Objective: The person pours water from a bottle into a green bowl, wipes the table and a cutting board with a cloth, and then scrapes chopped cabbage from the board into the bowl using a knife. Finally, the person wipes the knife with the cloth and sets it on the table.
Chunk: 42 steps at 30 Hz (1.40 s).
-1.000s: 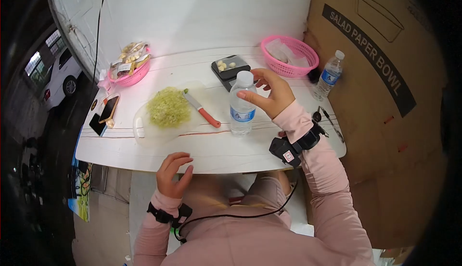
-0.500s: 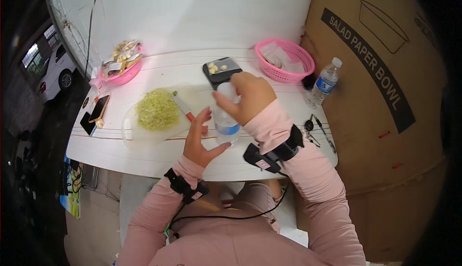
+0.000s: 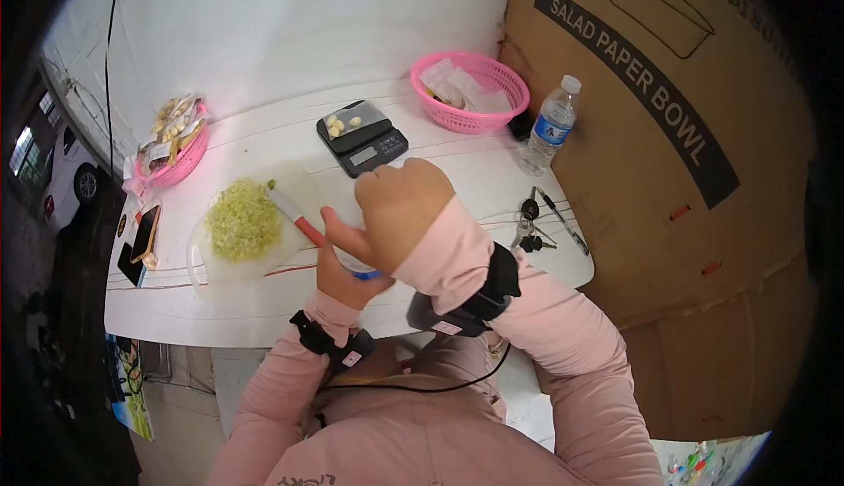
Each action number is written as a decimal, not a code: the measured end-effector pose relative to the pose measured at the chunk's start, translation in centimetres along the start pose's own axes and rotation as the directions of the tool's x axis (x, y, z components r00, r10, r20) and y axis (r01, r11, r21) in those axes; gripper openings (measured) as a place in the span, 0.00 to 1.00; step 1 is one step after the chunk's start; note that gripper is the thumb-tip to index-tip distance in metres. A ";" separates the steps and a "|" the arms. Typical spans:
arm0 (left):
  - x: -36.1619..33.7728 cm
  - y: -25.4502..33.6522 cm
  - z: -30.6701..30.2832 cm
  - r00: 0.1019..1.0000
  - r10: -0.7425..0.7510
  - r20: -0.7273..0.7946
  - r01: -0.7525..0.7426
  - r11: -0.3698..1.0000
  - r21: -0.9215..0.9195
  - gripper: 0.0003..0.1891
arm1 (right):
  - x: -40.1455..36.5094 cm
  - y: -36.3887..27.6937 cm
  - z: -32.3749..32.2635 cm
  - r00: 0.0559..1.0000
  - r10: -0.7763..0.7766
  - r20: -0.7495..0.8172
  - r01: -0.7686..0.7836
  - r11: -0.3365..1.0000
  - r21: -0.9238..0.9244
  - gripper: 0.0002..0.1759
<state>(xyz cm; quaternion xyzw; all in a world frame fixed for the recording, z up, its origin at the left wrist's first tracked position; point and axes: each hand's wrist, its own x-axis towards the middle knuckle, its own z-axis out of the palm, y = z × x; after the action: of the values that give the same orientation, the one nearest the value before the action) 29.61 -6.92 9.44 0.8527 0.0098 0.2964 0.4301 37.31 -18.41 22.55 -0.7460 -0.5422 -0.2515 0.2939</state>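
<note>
My left hand [image 3: 341, 282] is closed around the lower part of a clear plastic water bottle [image 3: 360, 272], of which only a bit with the blue label shows. Over the bottle's upper end is my right hand [image 3: 409, 213], its fingers curled; it hides the top and the cap. Left of my hands, finely chopped pale green vegetable [image 3: 242, 220] lies heaped on a translucent cutting board [image 3: 301, 189]. A knife with a red handle [image 3: 308, 232] rests on the board beside the heap, its handle end close to my left hand.
Behind my hands is a black digital scale [image 3: 376, 152] bearing several peeled garlic cloves [image 3: 336, 127]. Pink baskets [image 3: 475, 122] [image 3: 183, 168] hold packets. Another water bottle [image 3: 549, 130], keys [image 3: 529, 226] and a pen [image 3: 563, 220] are right; phones [image 3: 145, 233] left. A large cardboard box [image 3: 607, 178] walls the right side.
My left hand, open beside the bottle before, has closed around it. The bottle and both hands are lower and farther left in view. The whole view has shifted as my head turned right.
</note>
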 end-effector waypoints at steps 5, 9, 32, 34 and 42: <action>-3.0 3.2 -1.9 0.999 -0.009 0.048 0.009 1.000 -0.014 0.29 | -0.6 -1.4 -1.3 0.990 -0.136 0.024 0.127 0.964 0.233 0.19; -4.4 5.7 -4.8 0.958 0.122 0.259 -0.087 0.986 -0.144 0.33 | -0.2 -3.1 -3.7 0.901 -0.431 0.046 0.378 0.834 0.402 0.20; -8.2 4.7 -9.7 0.849 -0.058 0.525 0.251 0.919 -0.304 0.37 | -6.5 -0.7 -1.1 0.894 -0.361 0.267 0.251 0.895 0.370 0.22; -8.2 4.8 -9.8 0.859 -0.104 0.502 0.264 0.929 -0.260 0.37 | -8.4 1.8 2.8 0.980 -0.133 0.151 0.087 0.957 0.276 0.26; -8.0 4.9 -9.7 0.952 -0.108 0.287 0.199 0.929 -0.311 0.36 | -11.8 3.9 7.2 0.870 0.204 0.448 -0.238 0.971 0.021 0.29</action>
<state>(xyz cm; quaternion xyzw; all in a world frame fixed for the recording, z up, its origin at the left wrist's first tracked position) 16.86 -5.10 13.44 0.7953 -0.0313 0.1420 0.5886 38.13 -22.02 8.70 -0.8290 -0.5149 -0.0195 0.2175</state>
